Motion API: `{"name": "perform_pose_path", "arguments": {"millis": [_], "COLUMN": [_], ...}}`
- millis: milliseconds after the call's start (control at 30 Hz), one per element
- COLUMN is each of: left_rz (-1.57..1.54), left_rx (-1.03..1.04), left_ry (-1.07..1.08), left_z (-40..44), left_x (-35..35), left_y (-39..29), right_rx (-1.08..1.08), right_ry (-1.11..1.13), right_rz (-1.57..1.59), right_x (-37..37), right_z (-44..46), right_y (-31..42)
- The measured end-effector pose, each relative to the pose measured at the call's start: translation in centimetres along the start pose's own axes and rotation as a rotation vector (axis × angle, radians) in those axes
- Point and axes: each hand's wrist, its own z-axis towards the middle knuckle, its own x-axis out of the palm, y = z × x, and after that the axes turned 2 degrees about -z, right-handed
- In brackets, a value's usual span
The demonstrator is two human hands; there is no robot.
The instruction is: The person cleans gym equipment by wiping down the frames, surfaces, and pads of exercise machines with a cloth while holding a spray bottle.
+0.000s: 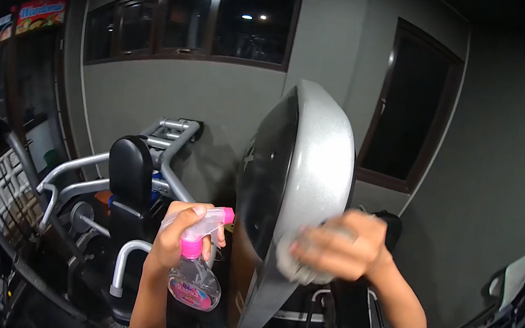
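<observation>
My left hand (179, 229) is wrapped round the neck of a clear spray bottle (196, 284) with a pink collar and nozzle, held upright beside the machine. Pressed in my right hand (348, 243) is a crumpled greyish cloth (296, 263), blurred by motion. The cloth lies against the lower part of the silver-grey curved housing (321, 151) of a gym machine. Dark panelling forms the housing's left side.
To the left stands a machine with a black padded backrest (132, 177) and silver tube bars (174, 160). A bent silver handle (127, 255) juts up near my left forearm. Behind are a grey wall (179, 91) and dark windows (254, 22).
</observation>
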Motion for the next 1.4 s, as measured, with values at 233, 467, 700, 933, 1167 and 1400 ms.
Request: {"name": "perform_pose_path", "arguments": {"millis": [233,467,700,933,1167,1400], "left_rz": [-0.082,-0.111,-0.145,-0.132,-0.124,-0.121], "left_rx": [-0.048,-0.047,-0.094,-0.165,-0.241,-0.22], "left_ry": [0.104,0.191,0.221,0.249,0.217,0.179], "left_z": [0.1,-0.8,-1.1,-2.7,-4.1,-5.4], "left_x": [-0.9,-0.8,-0.8,-1.6,-2.1,-2.1], "left_y": [2.1,3.8,4.2,5.4,6.5,6.5], "right_rx": [0.545,0.375,0.797,0.82,0.872,1.158], "right_ry": [-0.036,0.151,-0.262,0.027,-0.239,-0.599], "right_rz": [-0.268,-0.304,-0.453,-0.263,-0.413,-0.162], "right_x": [1.3,3.8,3.0,7.4,4.3,6.8], "right_z": [2.0,-6.3,-1.2,-10.5,-3.5,-4.3], "right_y": [4.4,13.0,8.4,21.2,12.1,12.8]}}
